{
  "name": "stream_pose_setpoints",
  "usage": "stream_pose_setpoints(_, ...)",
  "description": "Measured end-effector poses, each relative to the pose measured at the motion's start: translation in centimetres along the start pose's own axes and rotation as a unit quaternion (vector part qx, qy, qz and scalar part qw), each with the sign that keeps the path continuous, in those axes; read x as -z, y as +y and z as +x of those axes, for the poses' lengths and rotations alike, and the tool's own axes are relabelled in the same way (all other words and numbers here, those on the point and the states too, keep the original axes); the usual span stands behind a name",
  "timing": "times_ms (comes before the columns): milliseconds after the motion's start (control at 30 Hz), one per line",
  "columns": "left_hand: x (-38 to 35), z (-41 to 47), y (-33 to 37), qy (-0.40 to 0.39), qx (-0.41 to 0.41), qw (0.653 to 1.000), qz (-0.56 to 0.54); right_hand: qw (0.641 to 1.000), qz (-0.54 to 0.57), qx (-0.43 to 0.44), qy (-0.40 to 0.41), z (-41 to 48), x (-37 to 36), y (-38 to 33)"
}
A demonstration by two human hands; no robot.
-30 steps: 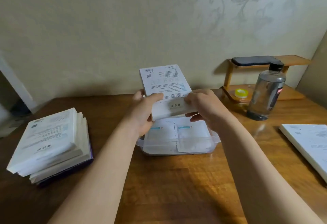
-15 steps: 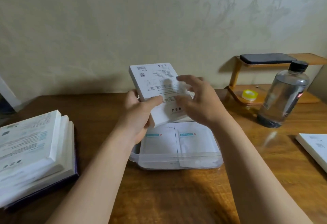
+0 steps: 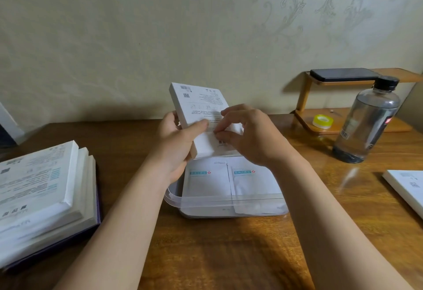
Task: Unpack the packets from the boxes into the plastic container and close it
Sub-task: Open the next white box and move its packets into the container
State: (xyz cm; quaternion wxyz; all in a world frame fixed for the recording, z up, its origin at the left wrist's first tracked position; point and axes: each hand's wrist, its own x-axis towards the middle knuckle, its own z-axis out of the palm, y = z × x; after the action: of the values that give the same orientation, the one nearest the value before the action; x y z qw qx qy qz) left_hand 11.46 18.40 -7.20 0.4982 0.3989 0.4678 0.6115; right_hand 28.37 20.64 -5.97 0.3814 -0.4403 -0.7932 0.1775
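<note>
Holding a white box (image 3: 201,115) tilted over the far edge of the clear plastic container (image 3: 226,200), the left hand (image 3: 180,136) has its grip wrapped round the box's left side, thumb lying across the printed face. The right hand (image 3: 249,136) keeps a narrow grip: thumb and forefinger curl together and pinch at the box's face near its lower end. The container sits uncovered on the wooden tabletop (image 3: 229,255), just under the box. It holds two flat white packets side by side, a left packet (image 3: 206,184) and a right packet (image 3: 254,184), each with a small blue label near its top. A stack of white boxes (image 3: 39,193) lies well apart to the left, and another box (image 3: 407,186) shows at the right edge. A clear bottle (image 3: 366,122) stands before a small wooden shelf (image 3: 357,127) bearing a yellow tape roll (image 3: 322,121) and a dark phone (image 3: 343,74).
</note>
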Motion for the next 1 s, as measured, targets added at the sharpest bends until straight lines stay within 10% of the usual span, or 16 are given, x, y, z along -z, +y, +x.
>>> stream_pose_setpoints(1000, 0.4, -0.1, 1.0, 0.016, 0.047, 0.973, -0.226, 0.994, 0.110, -0.004, 0.017, 0.3, 0.5, 1.0)
